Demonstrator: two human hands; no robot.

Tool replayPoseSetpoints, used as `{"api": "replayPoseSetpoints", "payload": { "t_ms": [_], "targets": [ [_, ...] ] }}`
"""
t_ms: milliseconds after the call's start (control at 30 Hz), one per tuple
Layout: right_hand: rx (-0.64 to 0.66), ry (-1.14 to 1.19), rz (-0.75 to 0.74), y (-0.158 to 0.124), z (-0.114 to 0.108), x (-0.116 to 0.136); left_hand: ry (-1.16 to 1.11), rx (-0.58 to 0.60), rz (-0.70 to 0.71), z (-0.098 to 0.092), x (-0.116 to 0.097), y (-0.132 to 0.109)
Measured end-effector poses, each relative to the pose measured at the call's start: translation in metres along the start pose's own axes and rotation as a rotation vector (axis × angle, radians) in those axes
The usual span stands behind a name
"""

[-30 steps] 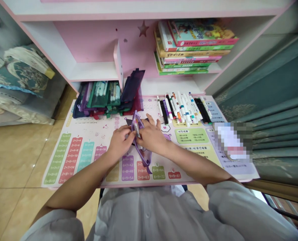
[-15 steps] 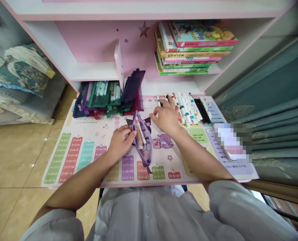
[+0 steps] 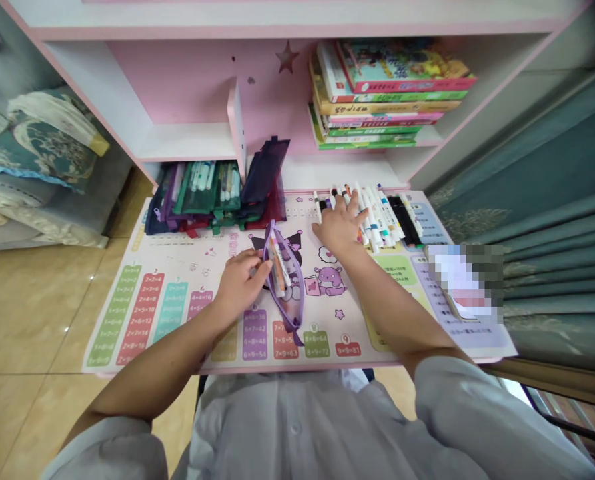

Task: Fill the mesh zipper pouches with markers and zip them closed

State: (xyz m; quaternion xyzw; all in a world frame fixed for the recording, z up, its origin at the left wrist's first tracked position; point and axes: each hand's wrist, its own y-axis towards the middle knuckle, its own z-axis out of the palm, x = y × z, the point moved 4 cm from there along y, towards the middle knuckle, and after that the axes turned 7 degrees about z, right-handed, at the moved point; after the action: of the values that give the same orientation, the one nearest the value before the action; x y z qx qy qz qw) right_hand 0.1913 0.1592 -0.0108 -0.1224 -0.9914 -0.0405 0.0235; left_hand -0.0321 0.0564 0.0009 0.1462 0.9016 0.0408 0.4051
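Purple mesh pouch (image 3: 292, 307) lies on the desk mat, long axis running front to back, mouth gaping, several marker pens (image 3: 277, 270) inside. Left hand (image 3: 240, 283) is curled onto the pouch's left rim and has hold of it, which keeps the mouth open and the pouch steady. Right hand (image 3: 340, 227) is spread wide, fingertips on the loose marker pens (image 3: 375, 217) lying side by side at the back of the mat; cannot tell if it has hold of one. Printed cartoon figures on the multiplication mat (image 3: 142, 313) sit between pouch and right forearm. Pouch tip stops just short of the desk's front edge (image 3: 297, 367). Stacked mesh pouches (image 3: 197, 200) stand behind left hand, near the pouch's back end. Marker pile reaches the mat's back edge, below the shelf of books (image 3: 387, 93).
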Motion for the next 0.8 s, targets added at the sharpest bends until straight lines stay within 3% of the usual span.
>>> {"api": "replayPoseSetpoints", "payload": {
  "t_ms": [167, 533, 633, 800],
  "targets": [
    [-0.033, -0.036, -0.024, 0.0, 0.004, 0.002, -0.005, -0.005, -0.001, 0.0, 0.0, 0.0],
    [0.04, 0.032, -0.03, 0.002, 0.01, 0.003, -0.01, -0.01, 0.006, 0.0, 0.001, 0.001],
    [0.026, 0.105, -0.058, -0.002, -0.003, 0.006, -0.009, -0.01, 0.005, 0.0, 0.001, 0.001],
    [0.1, 0.376, -0.111, -0.031, -0.057, 0.008, 0.002, -0.005, -0.003, 0.0, 0.002, 0.0]
  ]
}}
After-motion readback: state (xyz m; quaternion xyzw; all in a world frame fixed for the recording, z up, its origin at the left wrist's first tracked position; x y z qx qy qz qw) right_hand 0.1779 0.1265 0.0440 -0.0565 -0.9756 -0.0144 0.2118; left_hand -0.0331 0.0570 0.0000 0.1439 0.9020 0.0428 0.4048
